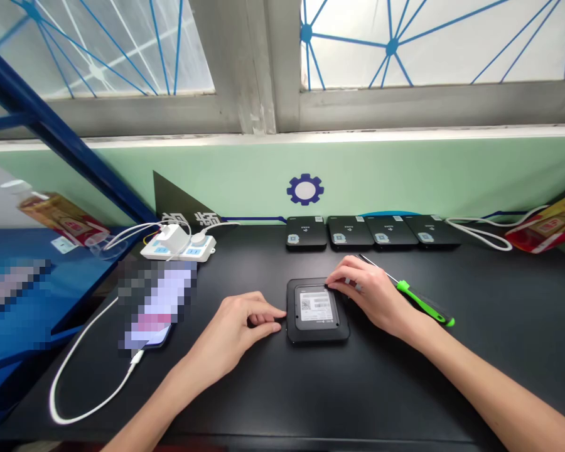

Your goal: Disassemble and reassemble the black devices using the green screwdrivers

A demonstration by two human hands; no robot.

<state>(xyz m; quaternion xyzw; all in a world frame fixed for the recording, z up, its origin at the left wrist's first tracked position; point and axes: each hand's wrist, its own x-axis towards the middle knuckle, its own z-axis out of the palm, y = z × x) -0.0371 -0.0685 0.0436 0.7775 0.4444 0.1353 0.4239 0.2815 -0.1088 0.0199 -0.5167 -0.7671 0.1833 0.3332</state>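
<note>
A black device [316,333] with a white printed label lies flat on the black table [245,402]. My left hand [245,323] is at its left edge, index fingertip against the side, thumb and index apart, holding nothing. On the device's upper right corner rest the fingertips of my right hand [370,289], pressed together; whatever may be between them is too small to make out. A screwdriver [424,302] with a green and black handle lies just right of my right hand, its shaft partly hidden by the hand.
Several black boxes [306,233] are lined up along the wall. On the left are a white power strip [193,250], a phone [157,304] and its looping white cable [54,383]. Packages stand at both far sides, with another white cable [489,235] at right.
</note>
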